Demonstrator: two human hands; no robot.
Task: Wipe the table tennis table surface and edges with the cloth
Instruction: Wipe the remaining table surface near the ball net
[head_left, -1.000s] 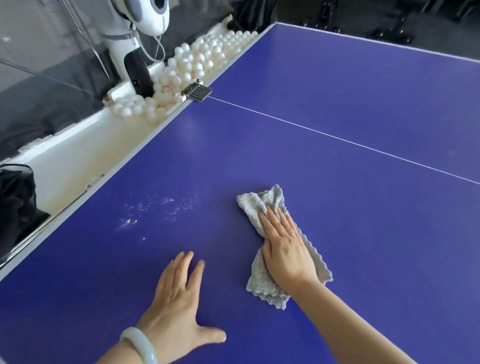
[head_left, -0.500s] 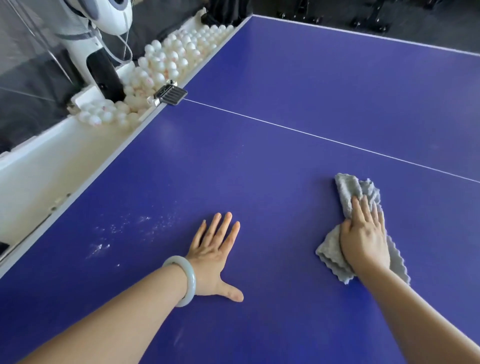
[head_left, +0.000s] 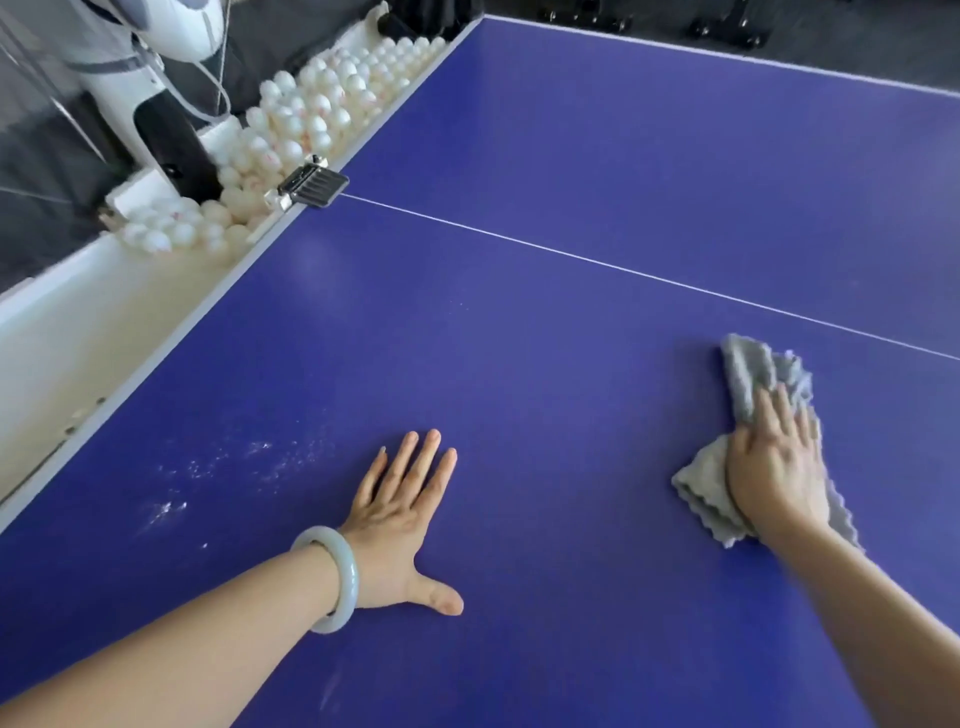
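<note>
The blue table tennis table (head_left: 597, 171) fills the head view, with a thin white centre line (head_left: 623, 267) across it. A crumpled grey cloth (head_left: 753, 379) lies on the surface at the right. My right hand (head_left: 774, 467) presses flat on the cloth with straight fingers, covering its middle. My left hand (head_left: 400, 519) rests flat on the bare surface at lower centre, fingers spread, a pale bangle on its wrist. White dusty specks (head_left: 218, 467) mark the table left of my left hand, near the table's left edge (head_left: 156, 374).
A white trough (head_left: 78, 332) runs along the left edge, holding several white balls (head_left: 311, 119). A black-and-metal clamp (head_left: 311, 184) grips that edge at the centre line. A white ball machine (head_left: 150, 93) stands behind the trough. Dark floor lies beyond the far edge.
My right hand has swept the cloth from the middle of the table to the right. My left hand has slid a little forward on the surface.
</note>
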